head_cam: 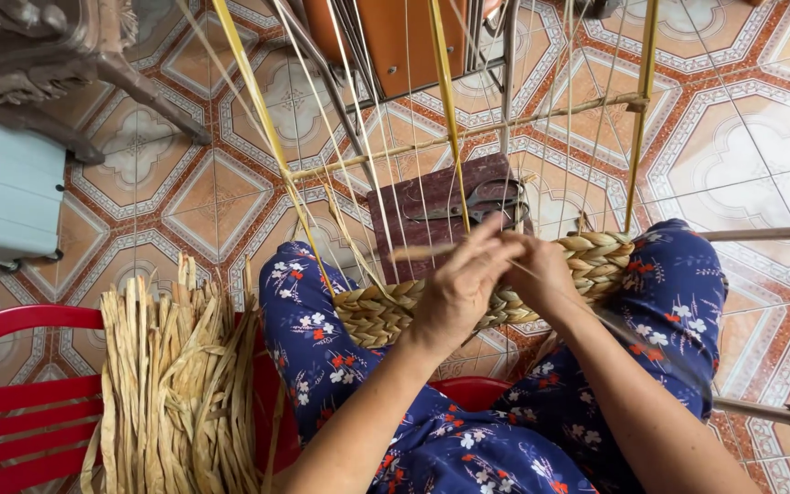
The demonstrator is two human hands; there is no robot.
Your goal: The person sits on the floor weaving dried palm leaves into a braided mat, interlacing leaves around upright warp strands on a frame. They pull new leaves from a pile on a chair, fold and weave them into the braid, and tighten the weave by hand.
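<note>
A half-woven basket of braided straw lies across my lap, with thin upright ribs rising from its rim toward the top of the view. My left hand rests on the braided rim, fingers pinched on a straw strand that sticks out to the left. My right hand sits just beside it on the rim, fingers curled among the ribs. Both hands nearly touch.
A bundle of dried straw strips lies on a red slatted chair at my left. Scissors rest on a dark wooden block on the patterned tile floor. A white box stands at far left, a metal frame at right.
</note>
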